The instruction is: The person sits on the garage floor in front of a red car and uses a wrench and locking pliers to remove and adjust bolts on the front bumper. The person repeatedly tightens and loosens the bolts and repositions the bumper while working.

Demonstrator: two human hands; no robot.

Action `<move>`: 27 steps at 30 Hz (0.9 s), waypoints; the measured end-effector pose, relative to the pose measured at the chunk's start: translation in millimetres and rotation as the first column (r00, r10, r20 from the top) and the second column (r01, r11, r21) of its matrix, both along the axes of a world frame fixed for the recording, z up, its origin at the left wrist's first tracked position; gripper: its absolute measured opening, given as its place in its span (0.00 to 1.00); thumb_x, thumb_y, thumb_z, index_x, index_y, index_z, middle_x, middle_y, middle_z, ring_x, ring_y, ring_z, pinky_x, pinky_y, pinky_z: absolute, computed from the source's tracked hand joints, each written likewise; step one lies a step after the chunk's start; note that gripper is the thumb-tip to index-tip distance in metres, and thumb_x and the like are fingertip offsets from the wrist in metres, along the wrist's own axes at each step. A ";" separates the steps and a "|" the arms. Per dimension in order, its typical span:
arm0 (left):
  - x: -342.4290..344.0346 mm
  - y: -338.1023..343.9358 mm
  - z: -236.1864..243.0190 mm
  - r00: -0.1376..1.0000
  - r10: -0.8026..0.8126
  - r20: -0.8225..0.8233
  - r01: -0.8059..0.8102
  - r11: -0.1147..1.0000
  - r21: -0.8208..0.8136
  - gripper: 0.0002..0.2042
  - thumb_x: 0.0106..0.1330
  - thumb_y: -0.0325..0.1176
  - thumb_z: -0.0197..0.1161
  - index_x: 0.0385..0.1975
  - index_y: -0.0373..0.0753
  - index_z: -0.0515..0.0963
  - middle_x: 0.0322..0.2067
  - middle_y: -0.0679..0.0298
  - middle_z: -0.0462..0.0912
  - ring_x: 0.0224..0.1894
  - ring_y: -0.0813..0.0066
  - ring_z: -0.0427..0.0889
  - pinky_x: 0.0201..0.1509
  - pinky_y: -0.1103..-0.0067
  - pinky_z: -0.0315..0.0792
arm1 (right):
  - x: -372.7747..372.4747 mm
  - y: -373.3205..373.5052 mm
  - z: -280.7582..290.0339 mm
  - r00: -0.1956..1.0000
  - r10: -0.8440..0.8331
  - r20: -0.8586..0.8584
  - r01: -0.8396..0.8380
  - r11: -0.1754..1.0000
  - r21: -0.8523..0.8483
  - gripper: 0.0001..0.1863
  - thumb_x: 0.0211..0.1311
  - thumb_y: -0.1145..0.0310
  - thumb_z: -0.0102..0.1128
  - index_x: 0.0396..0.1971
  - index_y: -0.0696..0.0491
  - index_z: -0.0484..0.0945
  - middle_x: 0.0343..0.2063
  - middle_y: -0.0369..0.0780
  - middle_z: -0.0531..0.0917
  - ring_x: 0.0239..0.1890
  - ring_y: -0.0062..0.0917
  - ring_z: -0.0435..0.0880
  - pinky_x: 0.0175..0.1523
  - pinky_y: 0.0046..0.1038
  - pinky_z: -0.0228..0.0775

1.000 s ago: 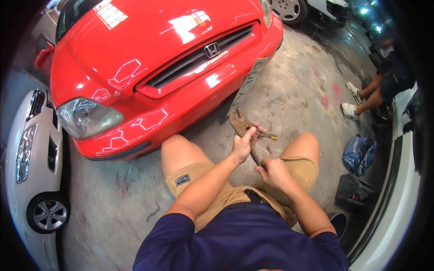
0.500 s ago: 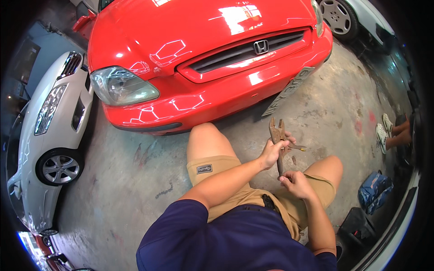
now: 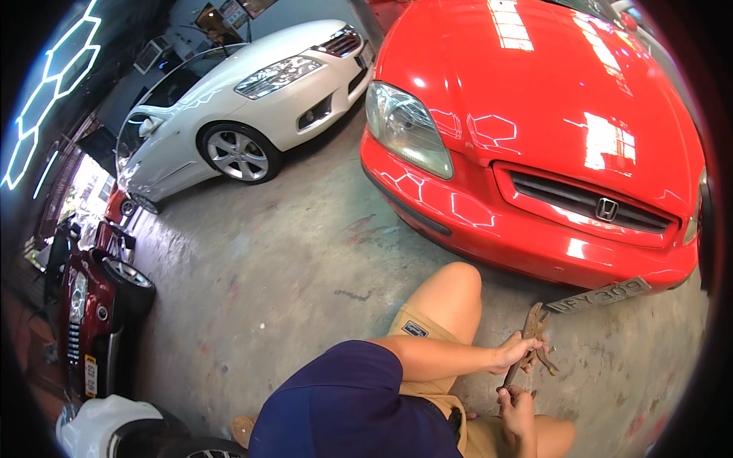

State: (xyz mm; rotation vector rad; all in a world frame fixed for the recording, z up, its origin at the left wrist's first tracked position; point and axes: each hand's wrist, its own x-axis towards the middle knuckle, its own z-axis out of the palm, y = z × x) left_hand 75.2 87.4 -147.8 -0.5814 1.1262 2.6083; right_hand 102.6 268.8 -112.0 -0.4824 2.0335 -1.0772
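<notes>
Rusty locking pliers [image 3: 532, 324] are held over my lap, their jaws pointing up and away from me. My left hand [image 3: 513, 354] is closed around their middle, just below the jaws. One handle, with a yellowish end, sticks out to the right. My right hand [image 3: 518, 411] pinches the bottom end of the other handle, where the adjusting screw of such pliers sits; the fingers partly cover it. Just beyond the jaws hangs the license plate [image 3: 599, 296] of a red car [image 3: 489, 198], tilted at the front bumper. Nothing shows between the jaws.
The red car's bumper is close in front of my knees. A white car [image 3: 305, 107] stands at the far left, and a dark red vehicle [image 3: 95, 305] farther left. Part of another white vehicle [image 3: 114, 424] shows at the lower left. Stained concrete floor [image 3: 252, 275] lies between them.
My view has turned left, so the red car, my hands and the pliers appear farther right. Both hands keep their hold on the pliers.
</notes>
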 end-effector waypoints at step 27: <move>-152.9 36.8 7.9 0.596 -0.512 -0.619 0.641 0.767 -0.018 0.25 0.62 0.33 0.63 0.60 0.39 0.70 0.55 0.62 0.76 0.62 0.69 0.71 0.69 0.69 0.63 | -53.8 -14.2 50.3 0.900 -0.378 -0.215 0.393 0.919 0.032 0.11 0.72 0.67 0.59 0.34 0.60 0.77 0.22 0.47 0.76 0.24 0.37 0.76 0.32 0.37 0.69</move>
